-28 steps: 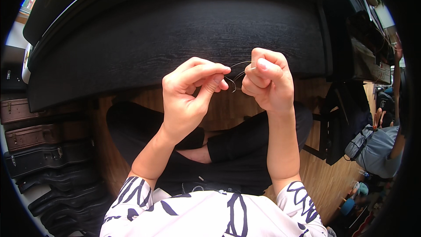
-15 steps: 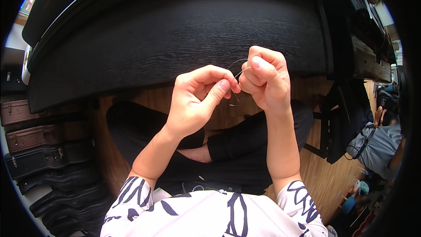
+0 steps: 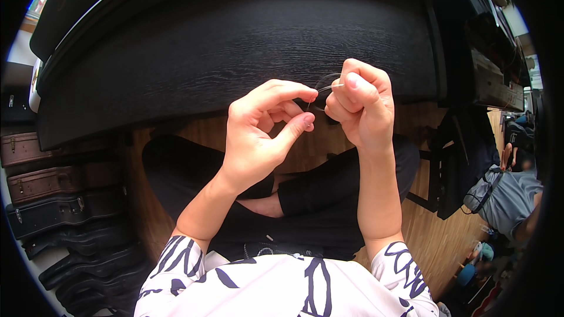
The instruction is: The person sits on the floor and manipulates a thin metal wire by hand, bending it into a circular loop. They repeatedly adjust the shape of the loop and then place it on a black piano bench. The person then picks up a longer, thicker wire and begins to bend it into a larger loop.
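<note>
A thin, wiry, pale string (image 3: 330,87) is bent into small loops between my two hands. My right hand (image 3: 365,103) is closed, its thumb pressed against the curled forefinger, with the string pinched in it. Facing it from the left, my left hand (image 3: 258,123) has its thumb and forefinger apart, leaving a gap between the tips. Loose parts of the string hang close to those fingertips; whether they touch cannot be made out. Both hands are raised above my crossed legs (image 3: 194,161), in front of a black wood-grained panel.
The black panel (image 3: 235,47) curves across the far side. Several dark instrument cases (image 3: 50,185) are stacked at the left on the wooden floor (image 3: 426,229). Black furniture legs (image 3: 432,182) stand to the right. Another person in grey (image 3: 505,196) is at the far right.
My left thumb and forefinger have parted and the hand has shifted slightly left. My right hand has moved a little up and right, drawing the string's loops with it.
</note>
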`<state>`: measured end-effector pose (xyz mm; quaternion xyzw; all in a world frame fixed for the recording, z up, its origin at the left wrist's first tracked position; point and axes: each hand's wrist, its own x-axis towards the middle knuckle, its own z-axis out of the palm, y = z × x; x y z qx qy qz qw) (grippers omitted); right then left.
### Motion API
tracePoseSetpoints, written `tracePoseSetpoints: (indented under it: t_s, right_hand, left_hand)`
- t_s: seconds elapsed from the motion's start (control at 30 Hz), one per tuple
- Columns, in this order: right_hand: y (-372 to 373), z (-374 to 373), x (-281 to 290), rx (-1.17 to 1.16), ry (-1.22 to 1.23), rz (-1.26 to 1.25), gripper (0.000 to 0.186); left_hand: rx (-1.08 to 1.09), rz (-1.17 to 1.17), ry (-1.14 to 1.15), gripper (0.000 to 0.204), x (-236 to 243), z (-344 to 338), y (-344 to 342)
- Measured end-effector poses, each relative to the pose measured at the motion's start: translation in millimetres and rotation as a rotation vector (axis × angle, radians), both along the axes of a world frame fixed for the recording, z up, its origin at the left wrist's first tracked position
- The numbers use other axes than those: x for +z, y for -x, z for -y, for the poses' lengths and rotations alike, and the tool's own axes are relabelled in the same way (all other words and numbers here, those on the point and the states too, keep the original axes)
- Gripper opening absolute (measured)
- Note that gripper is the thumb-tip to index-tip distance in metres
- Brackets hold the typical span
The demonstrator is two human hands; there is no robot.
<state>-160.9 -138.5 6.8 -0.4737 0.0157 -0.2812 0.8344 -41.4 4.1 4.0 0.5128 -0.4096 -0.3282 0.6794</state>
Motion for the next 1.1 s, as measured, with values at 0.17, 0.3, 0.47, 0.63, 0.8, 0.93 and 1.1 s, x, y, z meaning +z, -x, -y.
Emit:
tracePoseSetpoints:
  t_s: [0.17, 0.3, 0.47, 0.63, 0.8, 0.93, 1.1]
  right_hand:
    - [3.1, 5.3, 1.2, 0.029, -0.012, 0.012, 0.035]
    - [1.4, 2.9, 1.7, 0.054, -0.034, 0.010, 0.035]
    - [-1.5, 0.1, 2.0, 0.177, -0.139, 0.020, 0.035]
    - [-6.5, -4.5, -2.6, 0.230, -0.210, 0.018, 0.035]
    - [-11.4, -15.1, -8.5, 0.218, -0.299, 0.015, 0.034]
    - [-14.2, -20.4, -10.9, 0.130, -0.284, 0.018, 0.034]
    - [-11.3, -17.5, -6.7, 0.022, -0.216, 0.004, 0.033]
  left_hand:
    - [0.061, 0.065, 0.027, 0.019, 0.9, -4.1, -9.3]
    - [0.130, -0.006, 0.086, 0.017, 0.0, -4.5, -12.7]
    - [0.209, 0.209, 0.184, 0.021, -8.5, -2.8, -18.1]
    - [0.283, 0.355, 0.148, 0.021, -6.4, -0.9, -14.8]
    - [0.389, 0.511, 0.166, 0.019, -10.4, 0.7, -10.5]
    - [0.329, 0.396, 0.169, 0.017, -12.8, -0.7, -7.9]
    - [0.144, -0.054, 0.078, 0.014, -10.1, -4.5, -7.0]
